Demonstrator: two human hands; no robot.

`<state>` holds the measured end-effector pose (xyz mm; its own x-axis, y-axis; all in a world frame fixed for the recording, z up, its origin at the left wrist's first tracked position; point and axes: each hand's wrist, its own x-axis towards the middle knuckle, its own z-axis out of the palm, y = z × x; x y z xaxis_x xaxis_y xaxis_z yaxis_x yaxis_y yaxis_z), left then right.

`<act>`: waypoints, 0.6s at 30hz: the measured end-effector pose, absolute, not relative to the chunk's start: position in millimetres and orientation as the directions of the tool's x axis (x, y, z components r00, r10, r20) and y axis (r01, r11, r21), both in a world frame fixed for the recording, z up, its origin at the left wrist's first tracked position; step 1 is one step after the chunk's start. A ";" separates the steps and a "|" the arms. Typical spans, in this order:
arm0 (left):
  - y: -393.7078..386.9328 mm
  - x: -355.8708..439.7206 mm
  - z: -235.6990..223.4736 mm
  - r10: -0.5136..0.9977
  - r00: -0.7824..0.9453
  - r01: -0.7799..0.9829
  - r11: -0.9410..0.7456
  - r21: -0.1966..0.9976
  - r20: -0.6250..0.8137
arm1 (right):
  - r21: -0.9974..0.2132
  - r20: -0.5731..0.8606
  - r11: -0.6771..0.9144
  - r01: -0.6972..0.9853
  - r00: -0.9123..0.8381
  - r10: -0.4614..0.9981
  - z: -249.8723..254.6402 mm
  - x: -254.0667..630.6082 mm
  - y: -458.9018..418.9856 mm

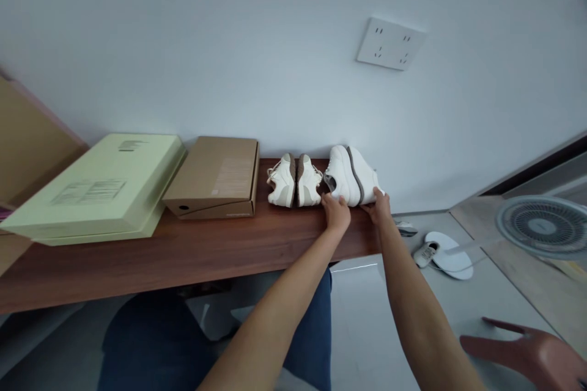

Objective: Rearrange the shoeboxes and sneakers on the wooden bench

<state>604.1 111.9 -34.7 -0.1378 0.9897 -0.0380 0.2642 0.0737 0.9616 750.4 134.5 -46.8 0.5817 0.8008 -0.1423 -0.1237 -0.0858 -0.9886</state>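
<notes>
On the counter [183, 250], from nine o'clock: a green box [101, 186], a brown box [215, 177], a beige-soled pair [294, 180], then a white pair [351, 174] at the three-o'clock end by the wall. The left hand [337, 211] and right hand [378, 206] press the white pair's near ends, fingers curled against them.

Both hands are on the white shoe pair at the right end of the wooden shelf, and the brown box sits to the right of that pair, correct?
Not quite. The head view shows the brown box left of both shoe pairs. Left hand and right hand do rest on the right-end pair on the shelf.
</notes>
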 end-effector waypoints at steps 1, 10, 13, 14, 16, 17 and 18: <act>98.6 599.2 -32.7 0.995 -0.095 0.278 0.058 0.959 -0.033 | -0.986 -0.163 -0.152 -0.071 0.623 0.765 -45.0 750.6 135.0; -33.7 391.8 -31.3 0.948 0.100 0.266 -0.317 0.910 0.301 | -0.783 0.135 -0.399 0.477 0.757 0.640 -47.2 740.7 114.6; -42.3 301.4 -28.3 0.928 -0.260 0.283 -0.190 0.940 0.266 | -0.768 0.326 -0.303 0.564 0.752 0.573 -31.3 708.7 105.9; -44.2 274.0 -27.5 0.887 -0.382 0.282 -0.154 0.947 0.258 | -0.760 0.408 -0.236 0.605 0.728 0.551 -22.5 690.7 101.5; -49.7 224.6 -25.6 0.764 -0.589 0.300 -0.096 0.949 0.263 | -0.741 0.548 -0.028 0.671 0.629 0.551 -2.7 643.4 89.2; -53.5 203.1 -24.4 0.697 -0.663 0.319 -0.068 0.945 0.274 | -0.735 0.588 0.095 0.671 0.562 0.582 6.9 615.0 81.4; -57.7 183.7 -22.8 0.639 -0.714 0.340 -0.037 0.940 0.284 | -0.737 0.603 0.205 0.644 0.491 0.629 15.4 584.7 72.7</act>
<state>183.7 -57.7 -22.8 -0.7144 0.6395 0.2842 0.3404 -0.0373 0.9395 584.7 72.7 15.4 0.4909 0.6289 0.6029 0.6436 0.2046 -0.7375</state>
